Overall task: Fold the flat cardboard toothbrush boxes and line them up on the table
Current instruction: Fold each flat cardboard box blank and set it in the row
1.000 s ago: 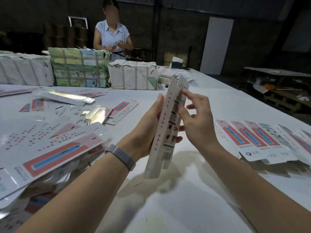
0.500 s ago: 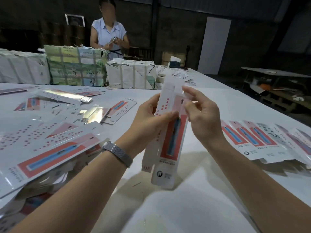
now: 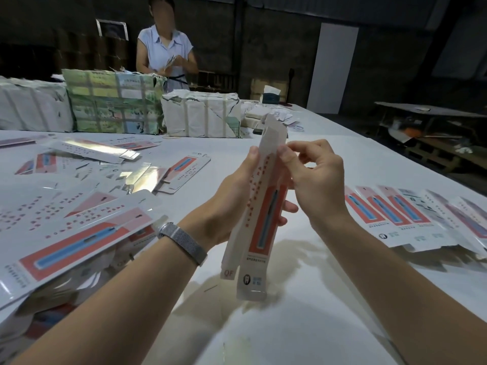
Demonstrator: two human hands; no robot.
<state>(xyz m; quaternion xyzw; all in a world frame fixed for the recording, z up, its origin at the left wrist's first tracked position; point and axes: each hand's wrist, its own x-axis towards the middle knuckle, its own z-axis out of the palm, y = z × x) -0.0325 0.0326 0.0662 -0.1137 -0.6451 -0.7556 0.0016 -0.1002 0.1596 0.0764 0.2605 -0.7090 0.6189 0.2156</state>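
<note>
A long white toothbrush box [image 3: 259,222] with a red panel and a blue brush picture stands nearly upright above the white table [image 3: 303,325]. My left hand [image 3: 234,204] grips its left side, thumb along the upper edge and fingers wrapped behind. My right hand [image 3: 313,180] pinches the right edge near the top with thumb and forefinger. A row of folded boxes [image 3: 411,219] lies side by side at the right. A heap of flat boxes [image 3: 68,230] lies at the left.
Wrapped bundles [image 3: 113,101] stand along the far side of the table, with a person [image 3: 166,51] working behind them. More loose flat boxes [image 3: 184,169] are scattered mid-left. A dark bench [image 3: 432,114] with clutter is beyond the table's right edge.
The box was turned from its printed back to its red front face. My right hand slid up to pinch near the top, and the box shifted slightly upright.
</note>
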